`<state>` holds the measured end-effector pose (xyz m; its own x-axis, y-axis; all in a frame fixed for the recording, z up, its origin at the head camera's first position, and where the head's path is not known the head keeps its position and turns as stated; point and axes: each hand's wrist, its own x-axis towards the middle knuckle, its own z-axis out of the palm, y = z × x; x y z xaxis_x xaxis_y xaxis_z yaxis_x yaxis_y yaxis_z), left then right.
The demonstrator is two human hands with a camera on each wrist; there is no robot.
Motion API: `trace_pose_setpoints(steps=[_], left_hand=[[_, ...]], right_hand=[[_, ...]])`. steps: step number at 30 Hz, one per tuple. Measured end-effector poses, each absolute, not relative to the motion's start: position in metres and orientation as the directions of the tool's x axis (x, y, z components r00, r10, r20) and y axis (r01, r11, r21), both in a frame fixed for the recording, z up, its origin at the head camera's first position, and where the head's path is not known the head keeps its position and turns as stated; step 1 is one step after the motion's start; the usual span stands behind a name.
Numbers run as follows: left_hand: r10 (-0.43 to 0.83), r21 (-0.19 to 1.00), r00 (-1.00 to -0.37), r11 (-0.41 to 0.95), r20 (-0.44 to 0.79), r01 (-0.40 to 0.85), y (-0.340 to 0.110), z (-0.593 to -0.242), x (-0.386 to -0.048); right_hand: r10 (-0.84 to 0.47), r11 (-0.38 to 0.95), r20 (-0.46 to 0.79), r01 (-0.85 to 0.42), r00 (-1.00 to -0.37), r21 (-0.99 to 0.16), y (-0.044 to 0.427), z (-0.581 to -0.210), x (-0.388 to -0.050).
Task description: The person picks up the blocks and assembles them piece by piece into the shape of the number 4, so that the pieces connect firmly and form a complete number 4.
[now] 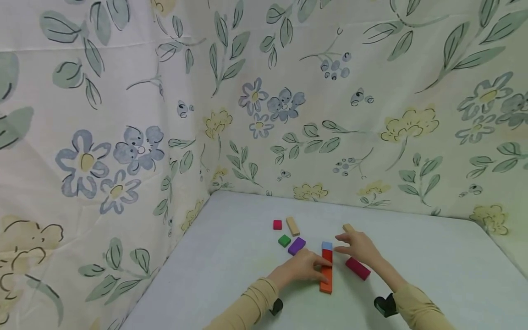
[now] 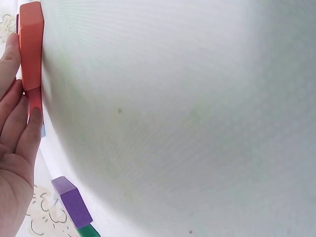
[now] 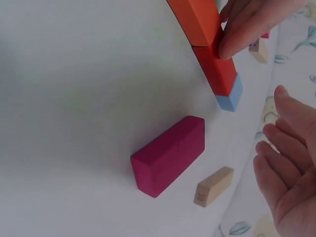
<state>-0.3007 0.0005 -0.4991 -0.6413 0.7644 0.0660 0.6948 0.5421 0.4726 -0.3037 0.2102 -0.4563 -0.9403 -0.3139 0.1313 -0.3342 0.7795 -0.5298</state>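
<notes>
Bench is lying white beneath both hands. Left hand is resting across the row, thumb and fingers apart, touching orange block and red block. Right hand is hovering, fingers spread, partly blocking the head view of one wooden block. Magenta block is lying near right wrist; purple block beside left hand. Light-blue block is ending the row; green block and small red cube are sitting leftward.

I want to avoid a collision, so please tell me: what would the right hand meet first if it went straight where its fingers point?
Probably the light blue block; the height of the right hand is unclear, so it might pass above.
</notes>
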Motion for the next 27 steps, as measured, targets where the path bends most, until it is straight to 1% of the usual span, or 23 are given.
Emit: trace_pose_setpoints(steps=[5, 13, 21, 27], left_hand=[[0.760, 0.468, -0.647, 0.549, 0.065, 0.692, 0.001, -0.499, -0.300], [0.745, 0.484, -0.665, 0.564, 0.050, 0.669, 0.002, -0.502, -0.301], [0.749, 0.486, -0.660, 0.557, 0.057, 0.674, 0.000, -0.501, -0.301], [0.758, 0.485, -0.650, 0.550, 0.054, 0.680, 0.000, -0.502, -0.302]], right_hand=[[-0.308, 0.782, 0.122, -0.324, -0.943, -0.533, 0.220, -0.450, -0.294], [-0.261, 0.788, 0.112, -0.279, -0.959, -0.549, 0.241, -0.446, -0.281], [-0.211, 0.795, 0.120, -0.242, -0.970, -0.556, 0.257, -0.449, -0.269], [-0.160, 0.777, 0.055, -0.160, -0.986, -0.609, 0.265, -0.459, -0.261]])
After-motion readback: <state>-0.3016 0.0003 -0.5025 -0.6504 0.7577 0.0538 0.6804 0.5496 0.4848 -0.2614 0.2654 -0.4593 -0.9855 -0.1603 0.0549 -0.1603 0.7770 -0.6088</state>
